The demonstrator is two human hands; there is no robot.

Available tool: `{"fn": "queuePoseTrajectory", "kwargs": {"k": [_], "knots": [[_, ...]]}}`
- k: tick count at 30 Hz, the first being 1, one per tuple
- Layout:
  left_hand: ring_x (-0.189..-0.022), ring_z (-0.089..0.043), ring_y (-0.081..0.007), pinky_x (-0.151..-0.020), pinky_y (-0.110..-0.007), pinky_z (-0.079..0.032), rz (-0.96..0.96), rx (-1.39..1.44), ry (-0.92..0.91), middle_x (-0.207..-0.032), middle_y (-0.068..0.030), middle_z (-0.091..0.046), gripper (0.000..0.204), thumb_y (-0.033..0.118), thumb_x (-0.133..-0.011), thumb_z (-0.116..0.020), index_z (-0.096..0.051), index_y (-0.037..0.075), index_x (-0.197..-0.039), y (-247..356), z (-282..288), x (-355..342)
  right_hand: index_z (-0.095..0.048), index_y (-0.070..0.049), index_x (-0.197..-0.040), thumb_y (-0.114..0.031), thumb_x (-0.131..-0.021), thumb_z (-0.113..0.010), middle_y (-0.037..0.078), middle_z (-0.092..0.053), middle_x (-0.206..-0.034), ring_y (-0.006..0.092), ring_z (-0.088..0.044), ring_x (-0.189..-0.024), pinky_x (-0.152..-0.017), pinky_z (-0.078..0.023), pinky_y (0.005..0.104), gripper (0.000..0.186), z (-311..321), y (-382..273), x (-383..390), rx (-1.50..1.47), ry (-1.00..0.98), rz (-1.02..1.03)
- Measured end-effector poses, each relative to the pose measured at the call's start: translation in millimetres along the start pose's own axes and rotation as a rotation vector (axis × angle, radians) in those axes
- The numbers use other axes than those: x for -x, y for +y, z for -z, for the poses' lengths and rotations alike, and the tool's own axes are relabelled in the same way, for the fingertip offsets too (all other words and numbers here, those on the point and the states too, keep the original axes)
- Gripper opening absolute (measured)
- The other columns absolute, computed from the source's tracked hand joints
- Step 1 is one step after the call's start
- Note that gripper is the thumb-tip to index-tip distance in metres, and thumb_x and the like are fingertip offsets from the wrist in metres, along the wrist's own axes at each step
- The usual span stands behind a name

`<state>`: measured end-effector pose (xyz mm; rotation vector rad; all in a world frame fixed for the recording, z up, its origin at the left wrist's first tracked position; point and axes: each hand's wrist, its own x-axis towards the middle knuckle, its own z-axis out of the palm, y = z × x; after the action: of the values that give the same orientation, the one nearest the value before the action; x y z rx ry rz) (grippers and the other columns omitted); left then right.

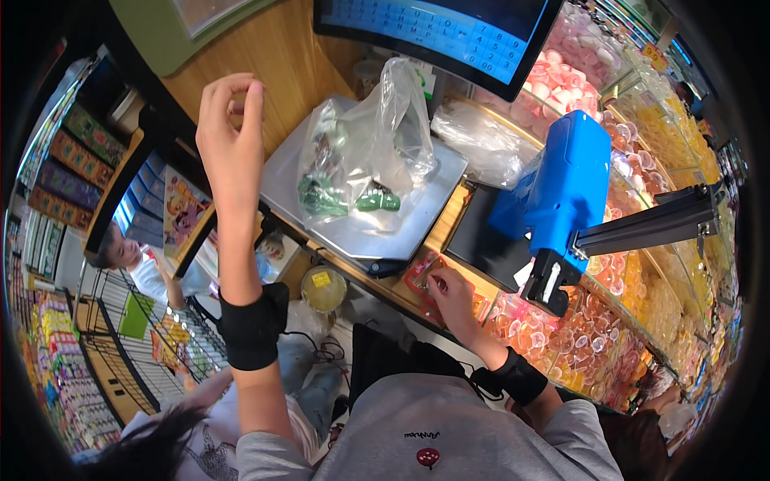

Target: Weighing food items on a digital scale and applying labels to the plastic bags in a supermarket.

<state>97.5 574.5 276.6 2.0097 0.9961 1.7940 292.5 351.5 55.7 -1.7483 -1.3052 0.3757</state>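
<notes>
In the head view, at the upper left of the frame, holds up a bare left hand (228,132), well apart from everything on the counter, fingers loosely curled toward the thumb; shows nothing gripped there, with no telling about contact between the tips. Right of the lower centre, has the bare right hand (455,301) with fingers bent and drawn close together, just beside a small, flat, red-edged item (419,276); cannot tell about anything pinched in the fingertips.

Near the centre, shows a crumpled, see-through plastic bag (405,120) resting on a broad, smooth, grey metal weighing plate (425,200), touched by neither hand. Judging by the lie of things, already has the bag loaded and set down on the plate; shows no clear fastening at the gathered top, so gives no sure reading of how much work remains.

Inside the bag, shows glossy, dark-green wrapped pieces (378,199), slumped low under thin, wrinkled film peaking upward. Right of the plate, shows a limp, shiny bundle of clear plastic film (481,148), then a boxy, smooth-cornered bright-blue machine (565,176). At lower right, shows rounded, translucent, orange-and-pink cup-shaped sweets (593,337), heaped behind clear panels.
</notes>
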Motion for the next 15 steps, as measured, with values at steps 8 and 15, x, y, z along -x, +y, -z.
{"fn": "queuePoseTrajectory", "kwargs": {"k": [8, 15], "knots": [[-0.068, -0.050, -0.0089, -0.056, -0.020, -0.042, 0.343, 0.061, 0.081, -0.096, -0.0063, -0.053, 0.007, 0.006, -0.084, -0.053, -0.054, -0.001, -0.085, 31.4, 23.1, 119.1, -0.057, -0.004, -0.081, -0.018, -0.073, -0.066, 0.010, -0.054, -0.069, 0.0270, -0.055, -0.063, -0.053, -0.044, 0.0361, 0.019, -57.4, 5.1, 25.7, 0.099, 0.039, 0.086], [-0.064, -0.049, -0.0089, -0.055, -0.021, -0.042, 0.454, -0.003, 0.055, -0.098, -0.0071, -0.054, 0.006, 0.005, -0.084, -0.052, -0.054, 0.000, -0.084, 42.0, 34.4, 179.1, -0.053, -0.008, -0.078, -0.021, -0.081, -0.059, 0.009, -0.055, -0.058, 0.0260, -0.053, -0.045, -0.042, -0.042, 0.0353, 0.014, -90.8, -6.2, 17.4, 0.388, 0.142, 0.246]]}}
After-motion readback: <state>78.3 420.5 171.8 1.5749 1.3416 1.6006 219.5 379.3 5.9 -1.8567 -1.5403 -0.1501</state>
